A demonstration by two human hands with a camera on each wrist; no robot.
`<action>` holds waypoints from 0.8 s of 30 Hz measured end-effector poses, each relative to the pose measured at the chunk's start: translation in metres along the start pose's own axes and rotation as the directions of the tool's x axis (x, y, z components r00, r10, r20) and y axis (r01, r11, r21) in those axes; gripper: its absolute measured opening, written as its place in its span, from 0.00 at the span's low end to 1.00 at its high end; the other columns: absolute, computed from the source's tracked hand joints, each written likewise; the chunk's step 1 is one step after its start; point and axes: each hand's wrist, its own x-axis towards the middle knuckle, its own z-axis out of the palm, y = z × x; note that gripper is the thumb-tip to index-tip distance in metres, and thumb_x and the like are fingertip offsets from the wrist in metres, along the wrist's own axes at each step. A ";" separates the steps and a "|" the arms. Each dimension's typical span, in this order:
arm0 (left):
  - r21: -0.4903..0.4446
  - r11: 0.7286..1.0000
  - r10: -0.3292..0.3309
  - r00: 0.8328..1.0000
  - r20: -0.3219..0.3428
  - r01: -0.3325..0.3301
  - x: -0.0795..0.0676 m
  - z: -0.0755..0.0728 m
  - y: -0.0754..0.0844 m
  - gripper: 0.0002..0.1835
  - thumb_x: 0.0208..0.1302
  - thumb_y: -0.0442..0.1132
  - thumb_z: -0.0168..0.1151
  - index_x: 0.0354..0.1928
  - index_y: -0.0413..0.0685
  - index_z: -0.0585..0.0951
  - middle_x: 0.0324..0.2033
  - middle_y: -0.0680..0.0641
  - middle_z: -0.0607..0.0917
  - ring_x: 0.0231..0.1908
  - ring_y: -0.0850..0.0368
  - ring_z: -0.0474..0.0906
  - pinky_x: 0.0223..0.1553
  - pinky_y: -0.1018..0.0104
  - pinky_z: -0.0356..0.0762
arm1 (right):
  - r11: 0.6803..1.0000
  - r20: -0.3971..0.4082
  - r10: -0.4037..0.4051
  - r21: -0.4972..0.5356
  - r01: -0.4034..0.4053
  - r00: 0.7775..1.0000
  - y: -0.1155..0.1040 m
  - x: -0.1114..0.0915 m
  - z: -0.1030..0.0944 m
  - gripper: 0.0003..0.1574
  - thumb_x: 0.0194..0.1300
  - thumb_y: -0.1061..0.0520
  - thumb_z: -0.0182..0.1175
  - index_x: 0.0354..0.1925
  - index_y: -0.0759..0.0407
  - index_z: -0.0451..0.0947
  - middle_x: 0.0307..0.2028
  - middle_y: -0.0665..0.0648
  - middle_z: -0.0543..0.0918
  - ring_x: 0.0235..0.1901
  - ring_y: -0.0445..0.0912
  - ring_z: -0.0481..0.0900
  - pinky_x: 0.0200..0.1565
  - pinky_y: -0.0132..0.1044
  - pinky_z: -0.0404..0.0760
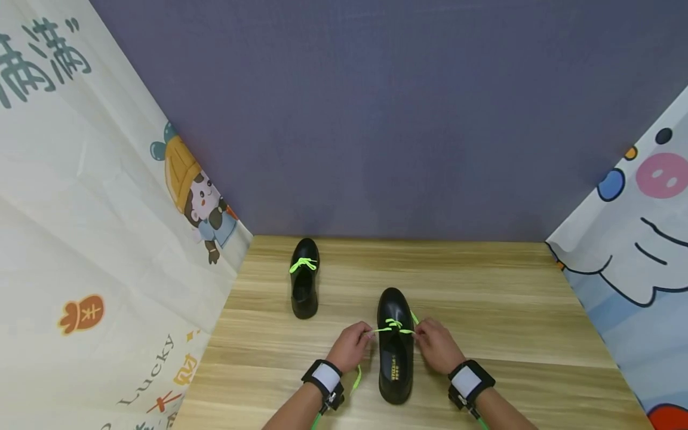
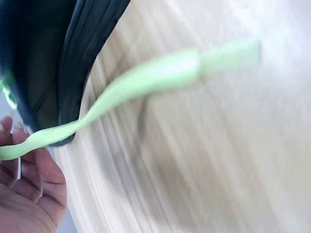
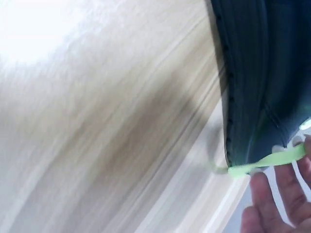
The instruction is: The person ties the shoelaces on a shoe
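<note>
A black leather shoe [image 1: 395, 373] with bright green laces [image 1: 394, 323] lies sole-down between my two hands, toe pointing away. On its left side, my left hand [image 1: 350, 343] pinches one lace end, drawn out sideways from the shoe; the loose tail of that green lace [image 2: 146, 77] hangs past the fingers in the left wrist view. To the right of the shoe, my right hand [image 1: 438, 345] pinches the other lace, which the right wrist view shows as a green strip [image 3: 279, 158] across the fingers. The thumbs are partly hidden in the wrist views.
Farther back on the left stands a second black shoe [image 1: 304, 292], its green lace tied in a bow. Both shoes are on a wood-grain surface [image 1: 484, 286]. A grey-blue panel [image 1: 376, 119] rises behind, and printed cloths [image 1: 107, 209] hang at both sides.
</note>
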 end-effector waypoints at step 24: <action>0.211 0.977 0.090 0.955 -0.282 -0.030 -0.008 -0.026 -0.032 0.04 0.62 0.40 0.70 0.37 0.52 0.90 0.26 0.58 0.85 0.30 0.63 0.79 0.37 0.65 0.64 | 0.998 -0.117 -0.050 -0.035 0.047 0.992 0.028 -0.017 -0.025 0.11 0.54 0.68 0.73 0.35 0.56 0.85 0.28 0.44 0.74 0.29 0.36 0.67 0.31 0.33 0.67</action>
